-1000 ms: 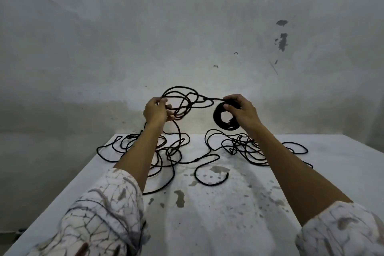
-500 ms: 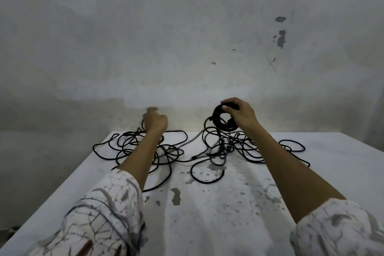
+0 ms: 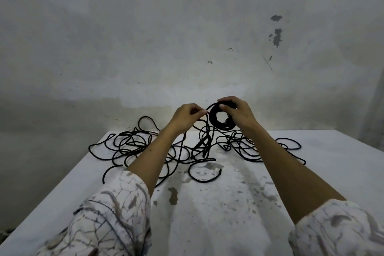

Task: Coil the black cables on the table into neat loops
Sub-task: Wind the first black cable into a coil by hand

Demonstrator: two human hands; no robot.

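A small tight black coil [image 3: 216, 119] is held up above the far part of the white table [image 3: 207, 203]. My right hand [image 3: 239, 113] grips the coil at its top and right side. Just left of it, my left hand [image 3: 187, 115] pinches the cable strand that runs into the coil's top. From there the strand hangs down into a loose tangle of black cable [image 3: 203, 145] on the table. More loose loops lie at the left [image 3: 128, 143] and at the right [image 3: 286, 145].
The table is stained with grey patches near its middle [image 3: 172, 195]. A bare grey wall [image 3: 187, 37] stands right behind the far edge. The table's left edge [image 3: 52, 193] drops off to the floor. Patterned sleeves cover both forearms near the camera.
My left hand has risen from the left tangle on the table and come right beside the coil, now pinching a strand. The right hand has kept the coil raised.
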